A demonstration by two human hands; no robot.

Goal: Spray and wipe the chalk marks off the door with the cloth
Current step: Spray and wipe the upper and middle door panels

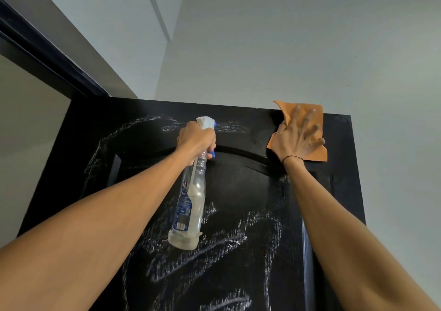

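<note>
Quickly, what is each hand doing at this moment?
Left hand: grips the spray bottle at its neck.
Right hand: open, fingers spread, presses the orange cloth on the door.

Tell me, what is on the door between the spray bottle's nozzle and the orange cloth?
In the head view, a short chalk smear lies right of the spray bottle, then bare black door up to the cloth.

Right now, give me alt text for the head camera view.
The right hand presses an orange cloth flat on a chalk-marked black panelled door, near its top, while the left hand grips a clear plastic spray bottle.
</note>
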